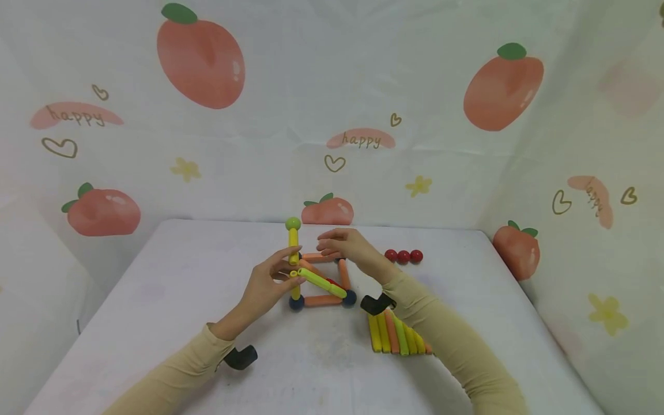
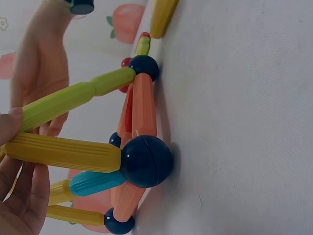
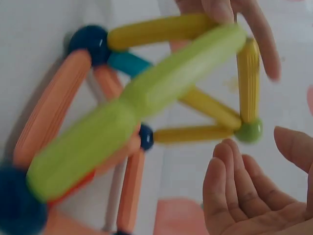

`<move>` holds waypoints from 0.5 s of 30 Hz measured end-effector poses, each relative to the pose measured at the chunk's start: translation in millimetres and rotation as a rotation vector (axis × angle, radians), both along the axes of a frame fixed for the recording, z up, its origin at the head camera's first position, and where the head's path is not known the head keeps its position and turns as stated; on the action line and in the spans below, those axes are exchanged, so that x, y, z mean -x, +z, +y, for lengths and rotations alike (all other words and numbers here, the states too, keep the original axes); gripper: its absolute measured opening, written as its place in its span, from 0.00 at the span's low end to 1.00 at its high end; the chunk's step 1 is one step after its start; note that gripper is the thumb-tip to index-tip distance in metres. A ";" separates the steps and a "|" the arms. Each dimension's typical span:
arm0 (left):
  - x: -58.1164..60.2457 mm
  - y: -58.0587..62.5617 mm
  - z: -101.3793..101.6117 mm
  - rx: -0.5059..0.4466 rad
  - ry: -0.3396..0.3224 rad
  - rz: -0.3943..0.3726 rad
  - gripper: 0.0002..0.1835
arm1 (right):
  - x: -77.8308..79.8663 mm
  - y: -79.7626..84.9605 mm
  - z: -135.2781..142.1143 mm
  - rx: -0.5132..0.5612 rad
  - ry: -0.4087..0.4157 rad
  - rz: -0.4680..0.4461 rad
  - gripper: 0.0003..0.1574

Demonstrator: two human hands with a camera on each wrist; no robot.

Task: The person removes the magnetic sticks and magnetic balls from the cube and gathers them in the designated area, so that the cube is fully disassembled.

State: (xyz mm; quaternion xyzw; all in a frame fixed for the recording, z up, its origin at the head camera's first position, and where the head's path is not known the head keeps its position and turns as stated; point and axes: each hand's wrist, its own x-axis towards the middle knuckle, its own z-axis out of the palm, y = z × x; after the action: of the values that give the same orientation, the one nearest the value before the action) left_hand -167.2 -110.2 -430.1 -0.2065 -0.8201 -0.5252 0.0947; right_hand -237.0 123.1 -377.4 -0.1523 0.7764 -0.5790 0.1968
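A frame of magnetic building sticks and balls stands mid-table, its base made of orange sticks and dark blue balls. My left hand pinches the top end of a yellow stick at the frame's near left corner; its thumb touches the upper end of a lime green stick that slants up from the near right ball. Another yellow stick leads to a light green ball. My right hand hovers over the frame's right side, fingers loosely extended, holding nothing.
Three red balls lie in a row at the back right. Nearer, partly beneath the right forearm, a row of yellow, orange and green sticks lies on the white table. A printed cloth hangs behind.
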 end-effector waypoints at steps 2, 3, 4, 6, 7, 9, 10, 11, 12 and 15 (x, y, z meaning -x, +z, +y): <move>0.3 -0.3 -0.4 -0.015 0.002 -0.001 0.42 | -1.0 1.4 -15.6 0.014 0.003 -0.020 0.23; 0.3 -0.3 -0.5 -0.023 0.005 -0.007 0.46 | -1.1 1.9 -22.1 0.019 0.000 -0.027 0.24; 0.4 -0.4 -0.7 -0.035 0.009 -0.017 0.49 | -0.9 2.6 -28.2 0.021 -0.008 -0.033 0.24; 0.8 -0.7 -0.9 -0.059 0.015 -0.043 0.54 | 0.3 3.4 -37.9 0.022 -0.027 -0.055 0.25; 1.0 -0.9 -0.9 -0.068 0.016 -0.055 0.56 | 0.8 3.9 -41.8 0.015 -0.036 -0.061 0.26; 1.4 -1.5 -0.7 -0.088 0.020 -0.085 0.58 | 1.8 4.4 -47.9 0.005 -0.044 -0.073 0.27; 1.7 -1.9 -0.7 -0.099 0.021 -0.100 0.58 | 2.7 4.3 -50.6 -0.002 -0.048 -0.078 0.27; 2.0 -2.2 -0.8 -0.105 0.021 -0.109 0.58 | 3.2 4.3 -52.7 -0.004 -0.053 -0.087 0.28; 2.3 -2.5 -0.8 -0.113 0.022 -0.122 0.58 | 3.6 4.6 -54.6 -0.003 -0.058 -0.097 0.28; 2.9 -3.0 -1.2 -0.128 0.016 -0.137 0.58 | 3.1 6.1 -58.7 0.004 -0.069 -0.106 0.26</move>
State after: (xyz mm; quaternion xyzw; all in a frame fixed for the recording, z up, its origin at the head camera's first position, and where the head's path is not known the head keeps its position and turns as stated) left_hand -170.1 -111.4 -433.2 -0.1571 -0.7911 -0.5886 0.0558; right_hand -240.1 64.4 -371.3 -0.0950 0.7684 -0.5944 0.2174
